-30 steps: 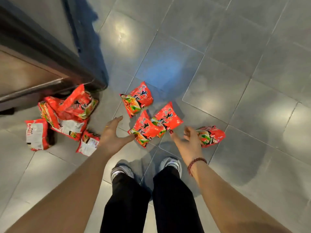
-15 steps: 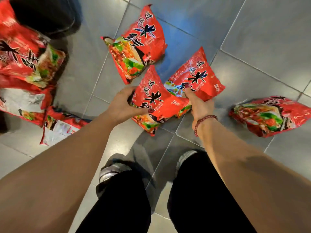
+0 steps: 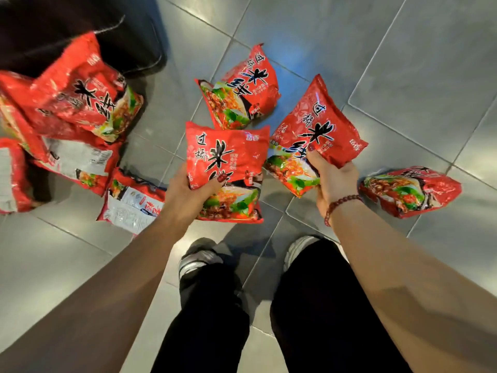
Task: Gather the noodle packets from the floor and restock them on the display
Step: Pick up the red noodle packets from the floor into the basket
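My left hand (image 3: 185,189) holds one red packet (image 3: 228,168) by its side, and my right hand (image 3: 333,181) holds a second packet (image 3: 314,135). They look light, crinkly and slippery, so I think the edges are the best place to grip.

Looks like a shop: glossy grey tiled floor (image 3: 403,63) and many identical red retail noodle packets. There is a heap (image 3: 80,109) left of the left hand (image 3: 185,189) and a single packet (image 3: 411,192) just right of the right hand (image 3: 333,179). A dark fixture base (image 3: 67,17) stands beyond the heap, up-left of both hands.
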### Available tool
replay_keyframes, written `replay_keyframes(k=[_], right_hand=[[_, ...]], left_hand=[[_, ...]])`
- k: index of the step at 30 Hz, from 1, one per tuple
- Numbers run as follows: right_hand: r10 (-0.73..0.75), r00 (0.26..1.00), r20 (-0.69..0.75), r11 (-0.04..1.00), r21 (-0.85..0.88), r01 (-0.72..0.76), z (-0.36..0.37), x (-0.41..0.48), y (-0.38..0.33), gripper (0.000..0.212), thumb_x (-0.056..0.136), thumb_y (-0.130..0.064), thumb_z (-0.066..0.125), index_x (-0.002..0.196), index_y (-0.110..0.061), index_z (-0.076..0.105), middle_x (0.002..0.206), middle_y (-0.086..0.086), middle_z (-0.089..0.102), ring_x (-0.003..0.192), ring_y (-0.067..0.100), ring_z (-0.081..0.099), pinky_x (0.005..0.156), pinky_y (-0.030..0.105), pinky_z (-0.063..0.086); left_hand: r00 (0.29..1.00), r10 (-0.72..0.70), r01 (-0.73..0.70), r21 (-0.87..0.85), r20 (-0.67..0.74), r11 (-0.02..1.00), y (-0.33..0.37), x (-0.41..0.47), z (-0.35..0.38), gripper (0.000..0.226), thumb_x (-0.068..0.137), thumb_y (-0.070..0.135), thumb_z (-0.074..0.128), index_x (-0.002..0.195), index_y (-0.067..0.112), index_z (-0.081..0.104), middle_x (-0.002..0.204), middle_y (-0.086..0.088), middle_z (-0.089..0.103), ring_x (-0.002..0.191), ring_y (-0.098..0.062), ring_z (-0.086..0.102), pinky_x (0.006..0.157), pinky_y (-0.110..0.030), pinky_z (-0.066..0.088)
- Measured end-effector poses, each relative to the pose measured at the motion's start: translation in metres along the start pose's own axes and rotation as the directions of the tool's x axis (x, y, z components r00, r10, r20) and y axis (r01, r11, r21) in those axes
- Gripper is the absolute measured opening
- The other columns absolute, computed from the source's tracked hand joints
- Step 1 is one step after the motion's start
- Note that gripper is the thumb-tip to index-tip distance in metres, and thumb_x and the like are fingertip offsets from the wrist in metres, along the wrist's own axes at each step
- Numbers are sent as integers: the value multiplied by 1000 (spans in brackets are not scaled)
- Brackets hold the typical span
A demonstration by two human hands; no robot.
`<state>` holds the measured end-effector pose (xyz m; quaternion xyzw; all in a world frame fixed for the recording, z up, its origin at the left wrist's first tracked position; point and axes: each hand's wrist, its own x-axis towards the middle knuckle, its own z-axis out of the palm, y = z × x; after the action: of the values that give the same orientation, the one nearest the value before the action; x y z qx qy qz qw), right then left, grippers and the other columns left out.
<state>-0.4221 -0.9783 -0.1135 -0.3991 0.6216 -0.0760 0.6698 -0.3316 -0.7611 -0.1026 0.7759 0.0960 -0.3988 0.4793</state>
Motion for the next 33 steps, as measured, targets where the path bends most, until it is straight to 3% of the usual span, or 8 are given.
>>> replay_keyframes(k=[3, 8, 13, 17, 20, 24, 26, 33], right_hand=[[-38, 992, 121, 995, -85, 48, 4, -63, -37, 36, 79, -5, 75, 111, -13, 61, 99, 0, 73, 82, 11, 72, 72, 30, 57], [-115, 934, 338, 975, -140, 171, 14, -196, -117, 29, 77, 2, 73, 98, -15, 65, 91, -1, 74, 79, 11, 72, 65, 21, 55], [-122, 820, 559, 935, -213, 284, 35, -329, -208, 27, 76, 2, 72, 96, -15, 67, 93, 4, 75, 84, 20, 71, 75, 33, 57], [-113, 678, 726, 904, -208, 373, 49, -436, -264, 24, 79, 6, 68, 93, -13, 66, 76, -6, 74, 69, 7, 70, 61, 19, 53], [-100, 585, 805, 868, -217, 447, 57, -504, -289, 23, 78, 4, 70, 93, -13, 67, 78, -5, 74, 70, 8, 69, 63, 20, 54], [19, 447, 895, 822, -268, 503, 67, -578, -297, 22, 78, -3, 71, 98, -12, 67, 91, 7, 75, 84, 24, 72, 75, 37, 58], [53, 396, 917, 801, -275, 531, 76, -611, -293, 24, 79, -5, 72, 101, -11, 67, 94, 11, 75, 89, 32, 71, 82, 46, 57], [250, 207, 946, 716, -324, 618, 112, -705, -249, 37, 65, -9, 82, 99, -7, 67, 96, 16, 73, 95, 38, 68, 87, 49, 55]], left_hand=[[989, -10, -14, -163, -149, 986, 36, -56, -36, 25, 87, 18, 70, 104, 33, 60, 97, 11, 72, 92, -10, 70, 78, -34, 55], [966, -85, 0, -329, -242, 944, 115, -162, -107, 17, 87, 16, 68, 97, 28, 64, 98, 2, 74, 93, -25, 71, 82, -42, 57], [945, -53, -75, -373, -323, 925, 194, -290, -185, 16, 90, 13, 64, 106, 14, 62, 87, -2, 75, 75, -20, 73, 57, -29, 58], [918, -47, -134, -420, -393, 898, 238, -405, -226, 22, 83, 20, 73, 101, 15, 62, 91, -9, 74, 70, -18, 72, 65, -34, 57], [869, -46, -201, -437, -493, 877, 260, -484, -247, 50, 55, 40, 84, 98, 23, 64, 85, 1, 76, 71, -14, 72, 62, -27, 55], [750, -92, -314, -474, -656, 823, 262, -570, -262, 29, 75, 26, 81, 100, 25, 65, 90, 1, 76, 81, -21, 73, 71, -36, 56], [678, -133, -369, -491, -723, 789, 255, -603, -269, 35, 68, 31, 83, 98, 24, 66, 90, -1, 76, 81, -23, 72, 75, -40, 57], [515, -337, -517, -599, -788, 612, 199, -688, -298, 33, 73, 24, 81, 102, 19, 65, 97, -8, 75, 87, -31, 72, 82, -46, 56]])
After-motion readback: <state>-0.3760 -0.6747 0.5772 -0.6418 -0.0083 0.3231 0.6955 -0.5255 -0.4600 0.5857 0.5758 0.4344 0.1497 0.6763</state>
